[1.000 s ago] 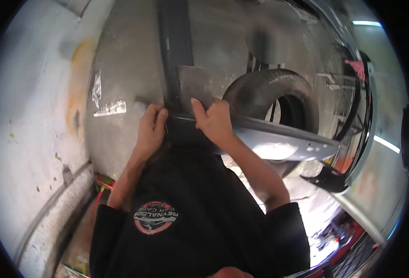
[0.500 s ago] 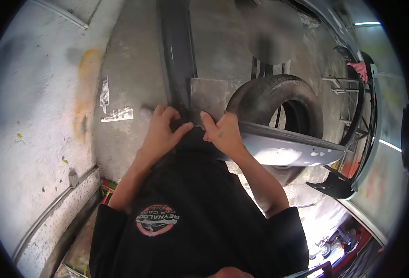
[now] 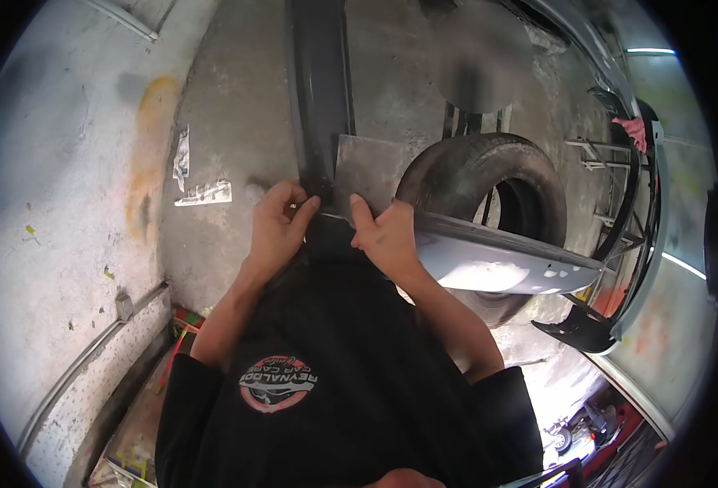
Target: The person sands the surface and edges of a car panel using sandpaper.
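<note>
A stiff-looking grey rectangular sheet [image 3: 367, 163] lies in front of my chest, beside a long dark panel [image 3: 323, 89] that runs away from me. My right hand [image 3: 387, 236] grips the sheet's near edge, thumb on top and fingers curled underneath. Just left of the panel is my left hand [image 3: 277, 224], its fingers bent and the thumb close to the index finger. What lies in that pinch is too small to make out. A thin pale edge shows between both thumbs. Right of my hands stretches a silver-grey car body panel [image 3: 497, 256] with white patches.
A tyre [image 3: 432, 175] is beside and beneath the silver panel. Metal racks and curved car parts [image 3: 635, 203] line the right side, with a pink cloth [image 3: 633, 132] on them. At left, a paint-stained wall [image 3: 74, 163] meets the concrete floor, where torn paper [image 3: 204, 193] lies.
My left thumb has drawn back to the left, away from the right hand. The sheet has turned slightly clockwise. The dark panel appears a little further right in view.
</note>
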Available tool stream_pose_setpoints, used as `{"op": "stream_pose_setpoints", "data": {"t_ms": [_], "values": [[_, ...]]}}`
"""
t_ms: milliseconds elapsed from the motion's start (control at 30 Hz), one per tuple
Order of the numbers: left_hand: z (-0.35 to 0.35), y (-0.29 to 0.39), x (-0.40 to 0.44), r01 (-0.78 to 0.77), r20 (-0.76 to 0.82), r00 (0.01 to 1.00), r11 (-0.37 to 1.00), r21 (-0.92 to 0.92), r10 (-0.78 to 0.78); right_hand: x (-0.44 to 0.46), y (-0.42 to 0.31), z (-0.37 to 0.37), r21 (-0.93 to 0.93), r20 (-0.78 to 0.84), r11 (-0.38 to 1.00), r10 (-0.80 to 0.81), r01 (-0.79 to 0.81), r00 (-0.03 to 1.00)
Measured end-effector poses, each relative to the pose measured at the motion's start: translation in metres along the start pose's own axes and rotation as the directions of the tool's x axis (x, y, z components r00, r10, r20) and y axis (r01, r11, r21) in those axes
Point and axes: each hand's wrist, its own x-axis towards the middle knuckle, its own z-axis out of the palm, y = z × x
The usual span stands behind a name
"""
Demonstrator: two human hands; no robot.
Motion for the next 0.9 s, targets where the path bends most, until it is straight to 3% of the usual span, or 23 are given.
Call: {"op": "stream_pose_setpoints", "data": {"t_ms": [233, 333, 433, 633, 733, 767, 833, 900], "values": [[-0.001, -0.01, 0.0, 0.046, 0.048, 0.998, 0.981, -0.188, -0.038, 0.003, 0.007, 0.019, 0.124, -0.11, 0.989, -0.066, 0.08, 0.992], [-0.001, -0.011, -0.002, 0.049, 0.044, 0.998, 0.98, -0.192, -0.042, 0.008, 0.005, 0.016, 0.044, -0.092, 0.988, -0.146, 0.151, 0.985], [0.0, -0.018, -0.003, -0.002, 0.017, 1.0, 0.975, -0.223, 0.006, 0.013, -0.002, 0.012, 0.003, -0.054, 0.994, -0.108, 0.108, 0.993], [0.001, -0.025, -0.004, 0.037, 0.002, 0.999, 0.94, -0.34, -0.038, 0.028, 0.01, 0.007, -0.125, -0.029, 0.93, -0.351, 0.345, 0.936], [0.0, -0.023, -0.003, 0.089, 0.034, 0.996, 0.91, -0.405, -0.082, 0.024, -0.003, -0.003, -0.146, 0.033, 0.959, -0.242, 0.244, 0.97], [-0.001, -0.02, -0.002, 0.118, 0.041, 0.993, 0.896, -0.428, -0.112, 0.019, -0.004, -0.004, -0.078, 0.022, 0.986, -0.145, 0.146, 0.989], [-0.002, -0.014, -0.001, 0.098, 0.037, 0.995, 0.931, -0.353, -0.091, 0.005, -0.004, -0.007, 0.053, 0.031, 0.997, 0.053, -0.055, 0.998], [-0.004, -0.016, -0.005, 0.087, 0.041, 0.996, 0.943, -0.32, -0.078, 0.001, -0.006, -0.004, 0.063, 0.033, 0.995, 0.08, -0.082, 0.996]]}}
